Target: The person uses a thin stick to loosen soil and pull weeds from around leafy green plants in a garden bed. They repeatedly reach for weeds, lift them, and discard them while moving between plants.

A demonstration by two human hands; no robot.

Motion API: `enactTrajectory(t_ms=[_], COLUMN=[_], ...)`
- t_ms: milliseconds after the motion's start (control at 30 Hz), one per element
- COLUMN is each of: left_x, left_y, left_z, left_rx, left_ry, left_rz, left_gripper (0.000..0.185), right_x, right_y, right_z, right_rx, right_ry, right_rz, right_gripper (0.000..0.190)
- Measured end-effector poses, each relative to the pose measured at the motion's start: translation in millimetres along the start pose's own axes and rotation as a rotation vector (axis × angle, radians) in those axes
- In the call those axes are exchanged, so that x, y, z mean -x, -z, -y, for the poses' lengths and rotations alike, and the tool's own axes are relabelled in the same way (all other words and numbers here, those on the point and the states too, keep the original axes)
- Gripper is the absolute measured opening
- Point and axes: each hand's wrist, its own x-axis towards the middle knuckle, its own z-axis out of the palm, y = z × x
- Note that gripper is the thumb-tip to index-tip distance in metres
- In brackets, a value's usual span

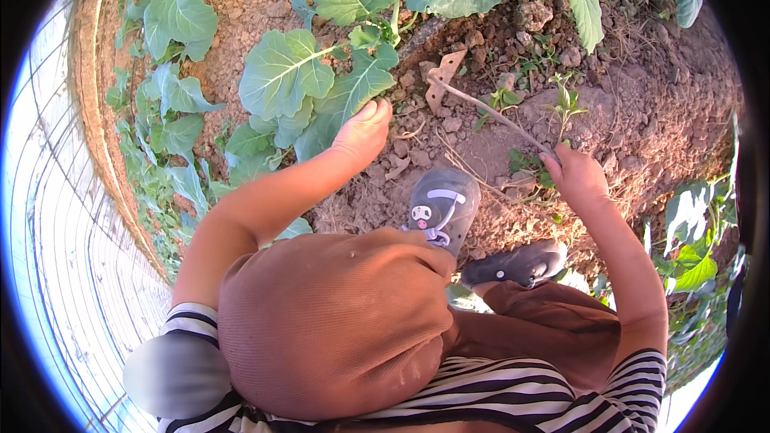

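My right hand [579, 179] is closed around the thin wooden handle [499, 115] of a small hand hoe. Its rusty metal head [444, 79], pierced with holes, rests on the dry clods to the left of that hand. At the edge of a broad green leaf [355, 87] is my left hand [364, 132], against the lower leaves of a brassica plant [289, 69]. The fingers of that hand are partly hidden, so whether they grip the leaf does not show. A small leafy weed [564, 105] stands just beyond my right hand.
A dark clog with a cartoon charm [445, 210] and a second dark shoe [517, 264] stand on the soil. More brassica plants [180, 18] grow in a row at left, beside a gridded translucent wall [60, 192]. Sunlit leaves [695, 264] are at right.
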Motion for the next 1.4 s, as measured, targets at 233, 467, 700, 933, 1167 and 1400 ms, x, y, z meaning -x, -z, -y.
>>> enactTrajectory(t_ms=[233, 467, 700, 933, 1167, 1400], left_x=[-51, -75, -61, -46, -43, -9], left_y=[-30, -102, -125, -25, -62, -30], left_z=[-42, -66, -42, -29, 25, 94], left_rx=[1.104, 1.146, 1.753, 2.003, 1.013, 1.286], left_ry=[0.632, 0.724, 0.628, -0.038, 0.669, 0.554], left_rz=[0.246, 0.051, 0.102, 0.425, -0.598, -0.207], left_gripper=[0.059, 0.042, 0.016, 0.031, 0.042, 0.037], right_x=[34, 41, 34, 28, 33, 6], right_y=[19, 10, -5, 9, 27, 9], right_z=[-24, -30, -35, -40, -19, 50], right_rx=[-0.096, -0.178, -0.232, -0.159, -0.048, 0.002], right_ry=[-0.056, -0.066, -0.077, -0.048, 0.176, 0.382], right_rz=[-0.019, -0.097, -0.083, -0.075, -0.008, 0.210], right_gripper=[0.034, 0.033, 0.035, 0.031, 0.027, 0.025])
